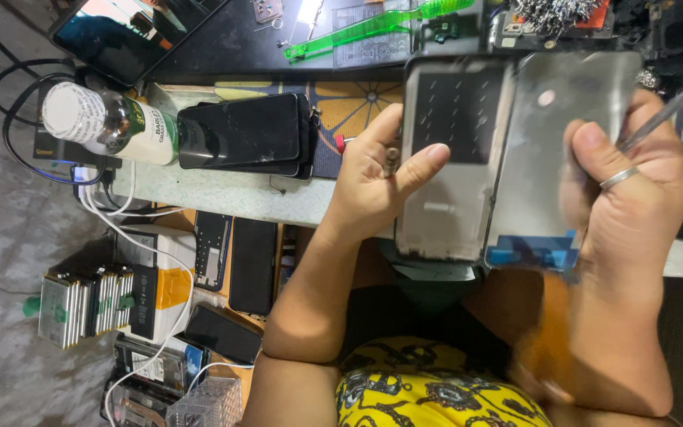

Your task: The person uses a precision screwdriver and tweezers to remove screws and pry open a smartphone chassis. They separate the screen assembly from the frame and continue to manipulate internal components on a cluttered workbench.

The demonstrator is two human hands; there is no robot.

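2 flat pieces sit in our hands, up near the top of the view and above the edge of the work table. One piece is a phone frame. It is grey, thin and long, with a dark patch on its upper half and small marks in rows. The other piece is a screen panel. It is shiny and silver-grey, a bit blurry, and it has a blue tab at its lower end. The 2 pieces lie side by side and touch along their long edges, like an open book.

Our left hand is closed around the side of the phone frame. The thumb lies flat across the front of it and the other fingers curl behind. Our right hand is closed on the far edge of the screen panel, thumb on top. This hand wears a silver ring. A thin metal tool also sticks out from this hand, up toward the corner.

Near the left hand, a stack of dark phones lies on the table. Beside it a bottle with a white cap lies on its side. A green plastic tool rests on the dark mat farther back.
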